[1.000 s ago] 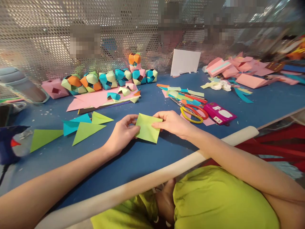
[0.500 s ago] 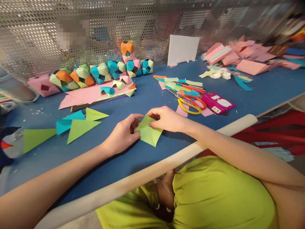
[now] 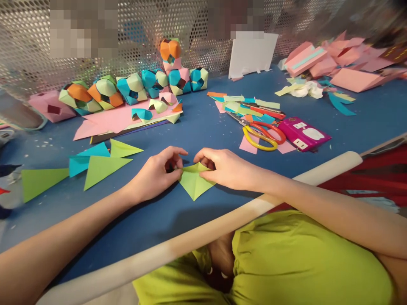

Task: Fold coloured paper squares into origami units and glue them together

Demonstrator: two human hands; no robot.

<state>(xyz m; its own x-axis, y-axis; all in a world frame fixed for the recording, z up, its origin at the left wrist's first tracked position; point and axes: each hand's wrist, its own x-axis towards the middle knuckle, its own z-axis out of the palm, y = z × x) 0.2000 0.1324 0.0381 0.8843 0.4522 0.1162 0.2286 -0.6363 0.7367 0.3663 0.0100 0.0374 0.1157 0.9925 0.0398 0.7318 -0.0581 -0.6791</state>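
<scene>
A light green sheet of origami paper (image 3: 194, 183) with crease lines lies between my hands near the table's front edge, one corner pointing toward me. My left hand (image 3: 160, 171) pinches its left corner between thumb and fingers. On the other side, my right hand (image 3: 227, 169) grips the paper's upper right part, the thumb on top and the fingers behind. The far edge bends up a little. Left of my left hand lie folded green triangles (image 3: 106, 169) and a blue folded piece (image 3: 83, 160).
Paper balls (image 3: 130, 89) stand in a row along the perforated metal screen (image 3: 190, 25). Scissors (image 3: 260, 139), paper strips and a purple case (image 3: 305, 134) lie to the right. Pink folded paper (image 3: 352, 63) is heaped at the back right. A pale rounded rail (image 3: 152, 254) edges the blue table.
The green paper has turned, so its corner points straight toward me, and its far edge has lifted. My left hand has shifted slightly left, and the view has moved a little.
</scene>
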